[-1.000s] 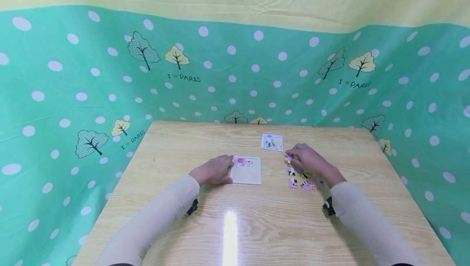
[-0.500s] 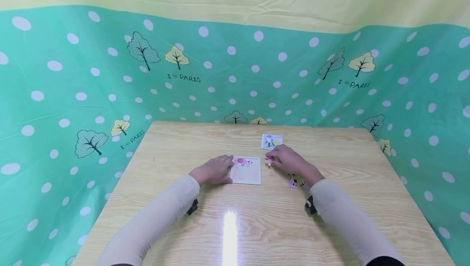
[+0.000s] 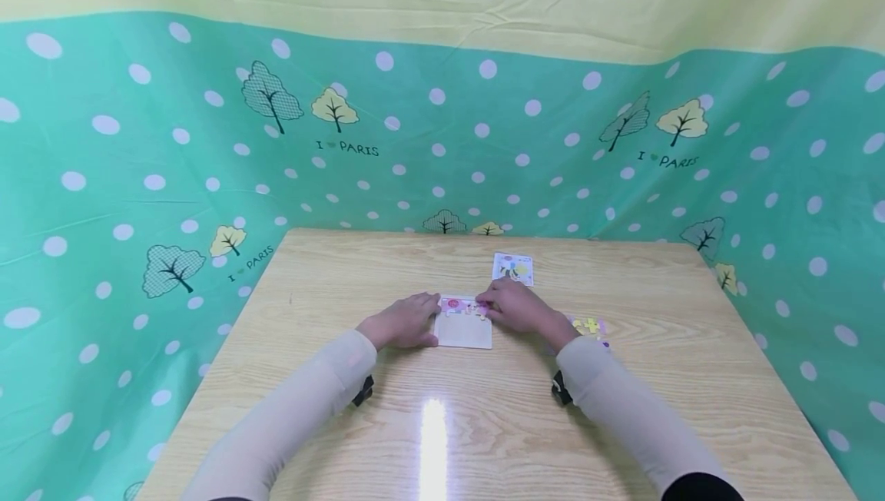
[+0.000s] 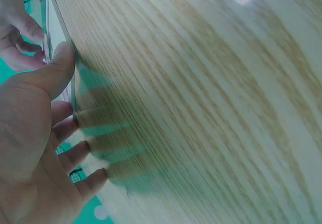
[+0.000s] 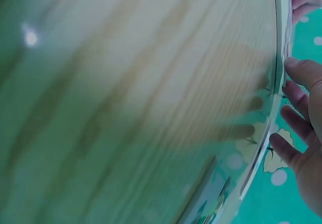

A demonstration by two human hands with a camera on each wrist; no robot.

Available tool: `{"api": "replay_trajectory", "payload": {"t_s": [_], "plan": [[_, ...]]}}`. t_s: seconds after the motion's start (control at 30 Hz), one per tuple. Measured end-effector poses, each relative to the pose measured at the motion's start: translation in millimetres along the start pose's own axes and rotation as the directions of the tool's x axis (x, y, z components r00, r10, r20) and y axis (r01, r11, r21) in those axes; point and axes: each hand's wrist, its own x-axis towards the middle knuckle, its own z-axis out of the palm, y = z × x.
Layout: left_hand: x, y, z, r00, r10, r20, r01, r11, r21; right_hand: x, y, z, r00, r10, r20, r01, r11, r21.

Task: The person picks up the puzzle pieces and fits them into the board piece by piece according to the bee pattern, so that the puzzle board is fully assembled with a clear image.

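Note:
A white puzzle tray [image 3: 465, 332] lies flat on the table, with a strip of joined pink puzzle pieces [image 3: 454, 304] along its far edge. My left hand [image 3: 409, 320] rests against the tray's left side. In the left wrist view its thumb [image 4: 61, 63] lies on the rim and the other fingers spread along the side. At the far right corner my right hand [image 3: 515, 306] pinches a small pink puzzle piece [image 3: 483, 312] between thumb and fingers, at the right end of the strip. Its fingertips largely cover that piece.
Behind the right hand lies a picture card [image 3: 518, 266] printed with a cartoon. Loose puzzle pieces [image 3: 589, 325] in yellow and pink lie right of the tray, partly hidden by the right forearm. A green dotted cloth [image 3: 442, 155] hangs behind the wooden table [image 3: 332, 278].
My right hand has carried a puzzle piece leftward from beside the loose pieces to the tray's far right corner. The left hand and the tray have stayed in place.

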Motion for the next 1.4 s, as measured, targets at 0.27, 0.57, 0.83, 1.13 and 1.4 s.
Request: {"api": "replay_trajectory", "payload": {"t_s": [0.27,0.57,0.83,1.13,1.4], "plan": [[0.4,1.0,-0.4,1.000,0.002,-0.003,-0.002,1.000,0.008,6.7,-1.5,4.3,0.999,-0.028,-0.015,0.027,0.998,-0.048],[0.4,1.6,-2.7,1.000,-0.001,-0.003,0.001,1.000,-0.001,11.2,-2.9,2.9,1.000,-0.001,0.019,0.002,1.000,-0.029],[-0.3,2.8,-5.7,1.000,-0.013,0.006,0.013,1.000,-0.010,14.2,-5.7,2.7,1.000,0.022,0.017,-0.021,0.997,-0.069],[-0.4,2.6,-4.2,1.000,-0.014,0.008,0.014,0.999,-0.034,14.7,-10.5,2.4,0.997,0.070,0.020,-0.069,0.996,-0.052],[2.8,2.2,0.3,0.999,-0.035,0.006,0.035,0.999,-0.027,11.0,-6.9,3.1,1.000,0.023,0.003,-0.023,1.000,0.007]]}}
